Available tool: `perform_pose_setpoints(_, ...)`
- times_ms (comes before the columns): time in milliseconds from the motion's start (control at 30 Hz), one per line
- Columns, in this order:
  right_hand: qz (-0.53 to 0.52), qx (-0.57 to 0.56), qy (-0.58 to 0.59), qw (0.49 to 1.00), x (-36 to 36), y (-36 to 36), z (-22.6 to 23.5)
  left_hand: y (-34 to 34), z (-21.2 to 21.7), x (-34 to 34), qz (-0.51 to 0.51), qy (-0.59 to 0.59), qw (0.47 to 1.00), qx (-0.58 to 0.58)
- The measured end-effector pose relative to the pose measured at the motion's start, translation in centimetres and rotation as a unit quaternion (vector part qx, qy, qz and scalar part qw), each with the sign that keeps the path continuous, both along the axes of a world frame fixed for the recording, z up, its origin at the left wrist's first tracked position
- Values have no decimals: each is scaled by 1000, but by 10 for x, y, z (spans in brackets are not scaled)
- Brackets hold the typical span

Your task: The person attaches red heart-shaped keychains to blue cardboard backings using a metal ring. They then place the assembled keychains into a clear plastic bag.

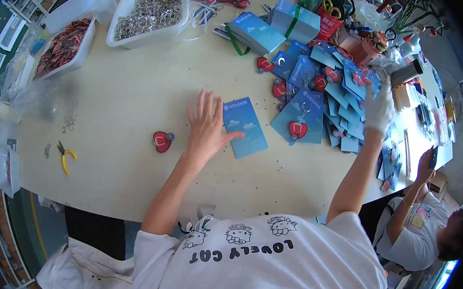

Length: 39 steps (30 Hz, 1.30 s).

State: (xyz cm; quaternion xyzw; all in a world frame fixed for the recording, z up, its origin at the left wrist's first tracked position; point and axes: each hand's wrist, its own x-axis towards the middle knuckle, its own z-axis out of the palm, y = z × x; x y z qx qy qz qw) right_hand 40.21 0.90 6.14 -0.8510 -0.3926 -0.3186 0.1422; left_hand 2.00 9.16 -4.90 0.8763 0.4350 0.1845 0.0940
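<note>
My left hand (205,123) lies open on the table, fingers spread. Its thumb rests on a blue printed card (245,135) lying flat beside it. To the left of that hand sits a red heart-shaped charm (162,141) with a small grey disc. My right hand (379,109), in a white glove, reaches over the right side of a heap of blue cards (344,103); its fingers look stretched apart, though slightly blurred, and I make out nothing held. Between my hands, another blue card (309,109) carries a red heart keychain (298,129) with a metal clasp.
White bins of metal rings (149,13) and red pieces (63,49) stand at the far left. Yellow-handled pliers (66,158) lie near the left edge. Banded card stacks (257,33) and a grey cylinder (406,73) sit right. Another person (423,221) holds a phone at lower right.
</note>
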Motion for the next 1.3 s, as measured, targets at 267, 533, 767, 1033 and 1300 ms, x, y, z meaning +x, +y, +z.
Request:
perform_pose_setpoints(267, 503, -212, 245, 802, -199, -31, -73, -3, -12, 3, -21, -132, 989, -60)
perform_pose_setpoints(533, 507, -191, 271, 796, -202, -31, -76, -13, 2, 9, 4, -501, 795, -343)
perform_pose_setpoints(767, 576, 14, 458, 677, -219, -22, -57, -67, 16, -35, 161, -631, 682, -332)
perform_pose_setpoints(1033, 669, -172, 186, 699, -350, 68, -52, -77, 40, -200, 339, -749, 567, -52)
perform_pose_setpoints(1300, 497, -408, 178, 745, -381, 83, -98, -92, 16, -198, 347, -730, 580, -102)
